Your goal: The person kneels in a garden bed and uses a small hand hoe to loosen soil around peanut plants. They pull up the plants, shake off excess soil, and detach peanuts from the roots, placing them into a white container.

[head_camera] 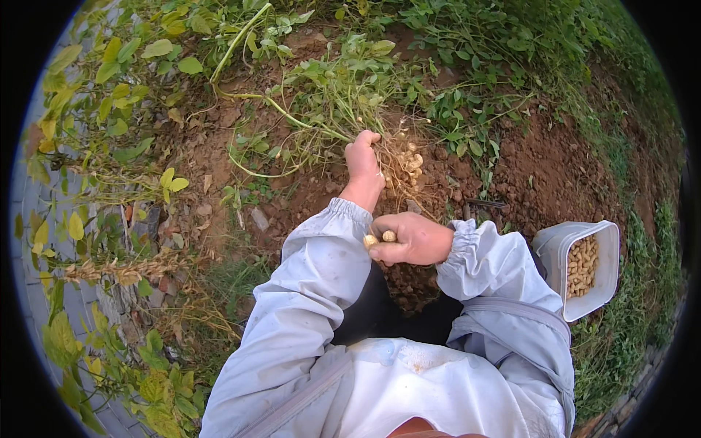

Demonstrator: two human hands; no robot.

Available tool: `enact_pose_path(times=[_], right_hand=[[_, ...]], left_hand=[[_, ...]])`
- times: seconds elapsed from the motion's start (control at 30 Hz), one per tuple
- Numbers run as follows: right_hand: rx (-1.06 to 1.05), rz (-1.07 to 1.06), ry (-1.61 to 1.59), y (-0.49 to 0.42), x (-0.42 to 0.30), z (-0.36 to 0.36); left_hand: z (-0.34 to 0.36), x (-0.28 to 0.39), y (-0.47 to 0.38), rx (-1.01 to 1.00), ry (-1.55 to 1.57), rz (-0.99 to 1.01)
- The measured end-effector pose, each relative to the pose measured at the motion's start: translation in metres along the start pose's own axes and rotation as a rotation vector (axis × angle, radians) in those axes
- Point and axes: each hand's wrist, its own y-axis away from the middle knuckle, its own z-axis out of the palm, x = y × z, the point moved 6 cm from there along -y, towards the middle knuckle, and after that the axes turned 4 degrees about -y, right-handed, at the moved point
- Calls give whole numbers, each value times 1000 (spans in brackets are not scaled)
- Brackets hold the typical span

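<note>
My left hand [363,164] grips the stems of an uprooted peanut plant [334,104] just above its roots. Leafy stalks fan out beyond the fist, over the soil. On the right of that hand hangs a tangle of thin roots with a cluster of peanut pods [411,161]. Closer to my body, my right hand [413,238] is curled around a few picked pods. Two of these pods [371,241] show between thumb and fingers; the palm hides any others.
A white plastic tub [597,306] holding many peanuts [582,267] stands tilted at my right. Leafy plants [493,44] grow across the far side. Yellowing plants [71,224] and grey paving [76,306] lie at left. A dark thin object [486,203] rests on the reddish soil [547,169].
</note>
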Motion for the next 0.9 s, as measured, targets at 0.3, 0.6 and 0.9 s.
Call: enact_pose_path(times=[0.3, 0.6, 0.9], right_hand=[[556, 70, 231, 34, 1, -100], [505, 14, 929, 4, 10, -98], [477, 92, 1062, -3, 19, -95]], left_hand=[[-9, 16, 16, -393, 29, -403], [-11, 9, 36, -459, -51, -381], [4, -1, 36, -412, -39, -374]])
